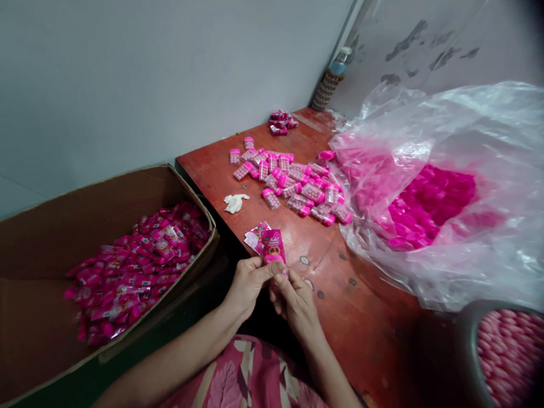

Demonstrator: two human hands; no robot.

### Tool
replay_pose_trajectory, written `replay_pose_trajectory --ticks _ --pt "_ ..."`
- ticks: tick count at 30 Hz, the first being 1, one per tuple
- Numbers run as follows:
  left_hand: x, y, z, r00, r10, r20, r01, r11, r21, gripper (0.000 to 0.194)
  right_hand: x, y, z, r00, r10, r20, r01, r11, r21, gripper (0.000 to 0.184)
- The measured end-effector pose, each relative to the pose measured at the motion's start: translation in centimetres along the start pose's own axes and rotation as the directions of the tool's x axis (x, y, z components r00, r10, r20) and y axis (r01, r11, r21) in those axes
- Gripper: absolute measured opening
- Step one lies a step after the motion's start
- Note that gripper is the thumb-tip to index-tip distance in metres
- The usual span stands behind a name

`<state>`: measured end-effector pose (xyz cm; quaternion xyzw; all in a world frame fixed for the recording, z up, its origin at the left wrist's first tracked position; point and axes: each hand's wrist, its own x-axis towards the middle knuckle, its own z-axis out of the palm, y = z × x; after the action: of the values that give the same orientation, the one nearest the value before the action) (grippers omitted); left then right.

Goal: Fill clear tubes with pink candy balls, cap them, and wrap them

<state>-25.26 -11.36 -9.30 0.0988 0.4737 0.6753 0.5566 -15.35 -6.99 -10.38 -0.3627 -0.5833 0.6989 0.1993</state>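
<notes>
A flat, pink printed sleeve [273, 245] stands up between my two hands, over the near edge of the table. My left hand [249, 286] pinches its lower left part, with the thumb lying across it. Closed at its bottom end is my right hand [296, 297], thumb beside the left thumb. Whether a container sits inside the sleeve's lower end is hidden by the fingers. Just behind it, more printed sleeves [256, 237] lie on the red table [335, 272]. Farther back are many small clear containers [291, 188] of pale pink balls with bright pink caps.
At left stands a cardboard box [38, 300] holding pink wrapped packs [140, 266]. A clear plastic bag [480, 130] of pink caps [433, 198] covers the right side. A dark tub of pink balls [510, 351] is near right. A crumpled white scrap [235, 202] and a bottle [334, 76] also show.
</notes>
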Motion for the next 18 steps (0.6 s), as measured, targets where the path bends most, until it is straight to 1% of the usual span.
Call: replay_pose_trajectory --ticks 2,3,6,8,10,13,15,18 --pt "-0.3 -0.2 0.14 0.999 -0.011 0.034 0.011 1.0 0.007 0.031 0.05 0.1 -0.05 0.999 0.035 0.027 -0.037 0.995 0.09 0.03" --pt "-0.4 -0.21 0.16 0.999 -0.004 0.047 0.004 1.0 0.001 0.032 0.08 0.13 -0.04 0.999 0.038 0.027 -0.041 0.995 0.094 0.03" --pt "-0.43 -0.05 -0.01 0.999 0.039 0.032 -0.037 0.999 -0.039 0.032 0.07 0.18 0.15 0.999 0.035 0.029 -0.036 0.999 0.015 0.029" --pt "-0.32 0.14 -0.2 0.999 0.035 0.009 -0.035 0.998 -0.059 0.033 0.0 0.27 0.33 0.999 0.033 0.034 -0.033 0.999 -0.003 0.028" --pt "-0.19 0.39 -0.39 1.0 0.0 0.002 0.0 0.997 -0.074 0.034 -0.1 0.42 0.47 0.998 0.029 0.061 -0.033 0.997 0.069 0.026" --pt "-0.06 0.72 -0.53 0.999 -0.031 -0.038 0.026 0.992 -0.123 0.032 -0.24 0.63 0.52 0.993 -0.001 0.121 -0.031 0.963 0.268 0.024" --pt "-0.02 0.66 -0.46 0.997 -0.037 -0.075 0.024 0.987 -0.162 0.03 -0.31 0.72 0.49 0.996 -0.006 0.094 -0.025 0.942 0.333 0.022" --pt "-0.08 -0.11 -0.07 0.996 -0.052 -0.07 0.035 0.974 -0.223 0.029 -0.32 0.78 0.46 0.999 0.002 -0.045 0.013 0.947 0.32 0.019"
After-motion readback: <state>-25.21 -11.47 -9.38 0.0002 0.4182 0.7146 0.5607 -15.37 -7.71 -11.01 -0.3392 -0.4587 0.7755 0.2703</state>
